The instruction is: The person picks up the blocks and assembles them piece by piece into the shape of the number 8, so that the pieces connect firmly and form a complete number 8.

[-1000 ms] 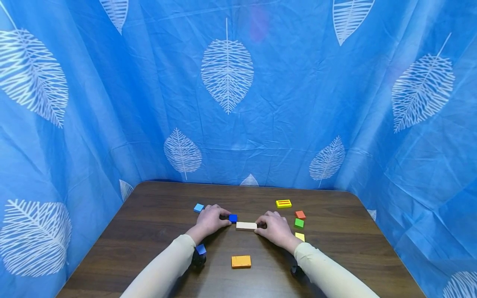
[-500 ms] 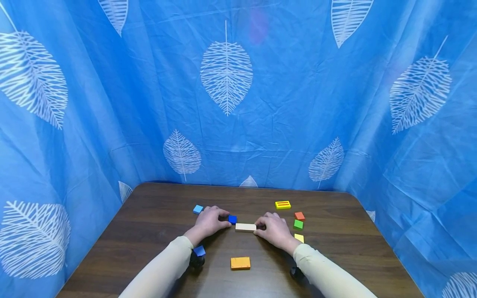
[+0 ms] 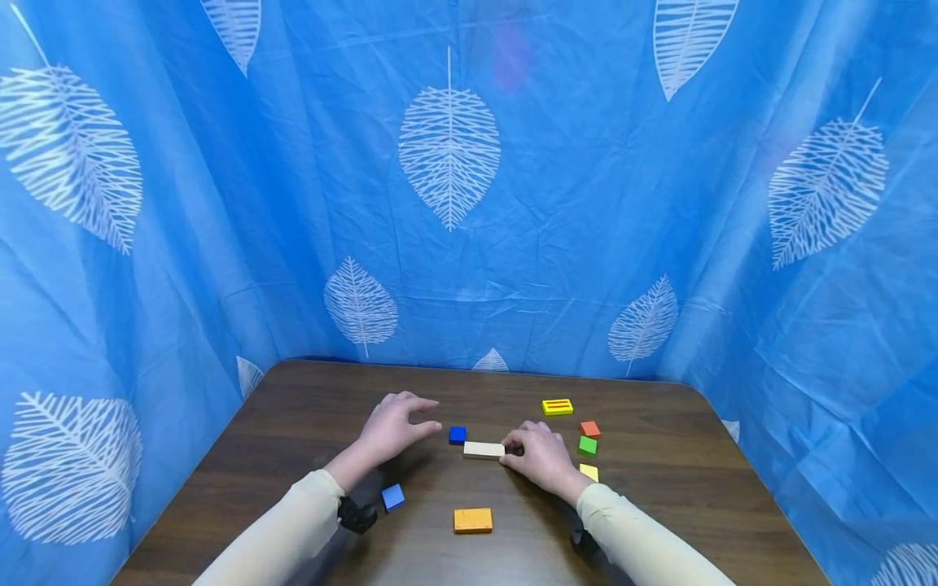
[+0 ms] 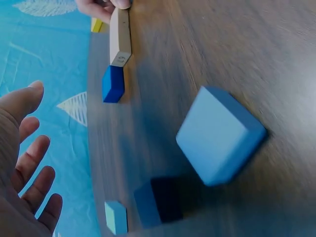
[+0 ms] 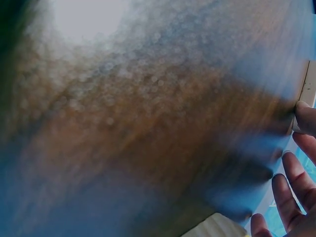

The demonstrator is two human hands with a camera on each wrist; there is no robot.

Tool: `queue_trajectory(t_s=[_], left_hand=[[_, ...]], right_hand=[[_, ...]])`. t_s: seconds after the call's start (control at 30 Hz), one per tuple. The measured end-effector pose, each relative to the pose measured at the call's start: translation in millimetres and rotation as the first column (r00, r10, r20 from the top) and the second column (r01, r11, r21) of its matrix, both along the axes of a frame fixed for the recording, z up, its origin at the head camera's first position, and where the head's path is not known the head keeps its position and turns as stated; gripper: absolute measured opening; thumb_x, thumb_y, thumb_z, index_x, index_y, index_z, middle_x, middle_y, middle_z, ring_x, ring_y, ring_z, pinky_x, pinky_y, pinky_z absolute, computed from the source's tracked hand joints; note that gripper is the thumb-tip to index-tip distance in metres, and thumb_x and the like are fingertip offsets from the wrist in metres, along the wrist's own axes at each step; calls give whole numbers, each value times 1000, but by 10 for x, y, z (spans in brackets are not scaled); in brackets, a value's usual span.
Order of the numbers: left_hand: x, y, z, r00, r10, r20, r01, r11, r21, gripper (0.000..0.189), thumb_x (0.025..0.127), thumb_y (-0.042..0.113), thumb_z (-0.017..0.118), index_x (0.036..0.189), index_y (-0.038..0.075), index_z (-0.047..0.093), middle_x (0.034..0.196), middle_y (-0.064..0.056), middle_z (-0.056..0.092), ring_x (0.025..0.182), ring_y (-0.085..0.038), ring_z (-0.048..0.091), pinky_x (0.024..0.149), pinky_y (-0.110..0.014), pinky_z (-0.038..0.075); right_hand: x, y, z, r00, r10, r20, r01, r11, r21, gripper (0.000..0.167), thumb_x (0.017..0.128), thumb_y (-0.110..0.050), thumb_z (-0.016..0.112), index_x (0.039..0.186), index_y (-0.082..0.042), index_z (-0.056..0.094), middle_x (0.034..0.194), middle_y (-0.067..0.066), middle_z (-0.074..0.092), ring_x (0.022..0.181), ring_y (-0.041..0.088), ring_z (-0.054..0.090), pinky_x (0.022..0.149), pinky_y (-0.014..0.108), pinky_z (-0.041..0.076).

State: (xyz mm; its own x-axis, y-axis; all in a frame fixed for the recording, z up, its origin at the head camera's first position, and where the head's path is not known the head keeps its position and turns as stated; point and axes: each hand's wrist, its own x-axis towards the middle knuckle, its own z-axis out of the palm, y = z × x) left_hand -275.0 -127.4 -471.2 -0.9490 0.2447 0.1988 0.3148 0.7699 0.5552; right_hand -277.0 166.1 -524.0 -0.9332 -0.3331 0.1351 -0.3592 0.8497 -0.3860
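Note:
My left hand (image 3: 390,426) is held over the table with its fingers spread and relaxed, touching nothing. Just right of its fingertips lies a dark blue block (image 3: 458,435). A long cream wooden block (image 3: 482,450) lies end to end with it, slightly nearer to me; the left wrist view shows the cream block (image 4: 119,38) meeting the blue block (image 4: 113,85). At the cream block's right end, my right hand (image 3: 541,456) pinches it between thumb and fingers. In the right wrist view that thumb (image 5: 306,117) presses against the block's edge.
An orange block (image 3: 472,521) lies at front centre, a lighter blue block (image 3: 392,496) near my left wrist. To the right are yellow-and-red (image 3: 558,407), red (image 3: 589,429), green (image 3: 588,445) and pale yellow (image 3: 589,472) blocks. A light blue block (image 4: 116,217) and a shadowed dark block (image 4: 158,201) show at left.
My left hand has let go of the dark blue block and drawn back to the left, opening its fingers. The right hand stays at the cream block; both blocks stay put.

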Motion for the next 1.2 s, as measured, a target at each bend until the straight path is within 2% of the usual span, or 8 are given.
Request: queue_trajectory(t_s=[0.2, 0.5, 0.97, 1.2], left_hand=[[109, -165, 0, 999, 50, 3, -50, 999, 2, 40, 88, 42, 81, 122, 22, 76, 114, 3, 69, 110, -24, 57, 90, -47, 48], [322, -355, -61, 998, 43, 48, -44, 999, 18, 39, 88, 35, 82, 123, 19, 76, 112, 0, 69, 109, -24, 56, 87, -47, 49], [619, -547, -116, 995, 64, 75, -62, 998, -29, 38, 86, 36, 84, 119, 19, 77, 101, 7, 68, 101, -19, 57, 88, -47, 46], [815, -587, -292, 997, 67, 41, -64, 995, -75, 43, 79, 46, 87, 112, 21, 78, 103, 10, 68, 102, -22, 60, 90, -51, 47]], right_hand=[[7, -6, -15, 1000, -9, -7, 9, 1000, -7, 22, 85, -36, 84, 100, -20, 78, 91, -9, 60, 91, 16, 52, 79, 45, 42], [21, -3, -35, 1000, -11, -2, 11, 1000, -26, 21, 85, -36, 84, 100, -22, 79, 92, -10, 60, 92, 16, 52, 80, 45, 41], [14, 20, -16, 1000, -3, -9, 3, 1000, -27, 21, 85, -35, 84, 100, -21, 79, 92, -10, 60, 91, 16, 52, 78, 44, 41], [4, 12, -1, 1000, -5, -1, 5, 1000, -26, 21, 85, -35, 85, 100, -21, 79, 91, -10, 60, 91, 16, 51, 79, 45, 41]])
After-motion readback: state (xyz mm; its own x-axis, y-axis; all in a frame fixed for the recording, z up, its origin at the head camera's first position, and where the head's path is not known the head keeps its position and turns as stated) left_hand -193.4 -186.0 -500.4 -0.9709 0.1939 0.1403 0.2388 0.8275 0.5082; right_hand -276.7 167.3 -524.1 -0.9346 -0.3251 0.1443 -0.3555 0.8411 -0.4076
